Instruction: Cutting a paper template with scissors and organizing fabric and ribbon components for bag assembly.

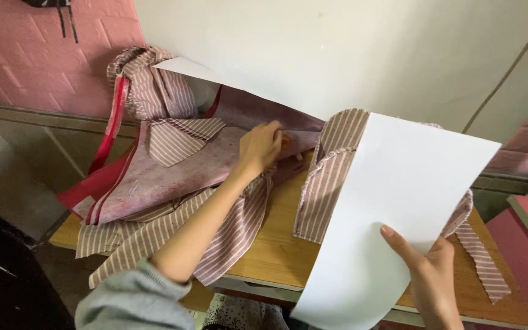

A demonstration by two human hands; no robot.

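Upper left of frame: pink brick-patterned wall (25,55), matt and shallowly embossed; a dark tool-like object hangs at the top edge, too cropped to identify.

Left to centre: heap of striped fabric pieces (154,91), thin woven cloth in dusty pink with white stripes, limp and creased, bunched at the top and trailing over the front edge of the table (276,250). A red strip (112,122) runs down the left side of the heap. A mauve felt-like panel (172,177), flat and faintly mottled, lies across the pile with a striped pocket-shaped piece on it.

Centre: left hand (259,148), grey sleeve pushed up, fingers curled and pressed into the cloth under the edge of a white sheet; whether it pinches cloth or only presses is not visible. Risk, as a judgement: a pull here could drag the overhanging layers off the table, since little holds them.

Centre right: folded striped piece (328,177), stiffer, standing in a ridge against the paper.

Right: large white paper sheet (398,208), smooth, thin, gently bowed. Right hand (426,269) is closed on its lower edge, thumb on top, fingers behind. Risk: held at one edge only, the sheet may buckle, crease or slip.

Table: pale varnished wood, smooth.
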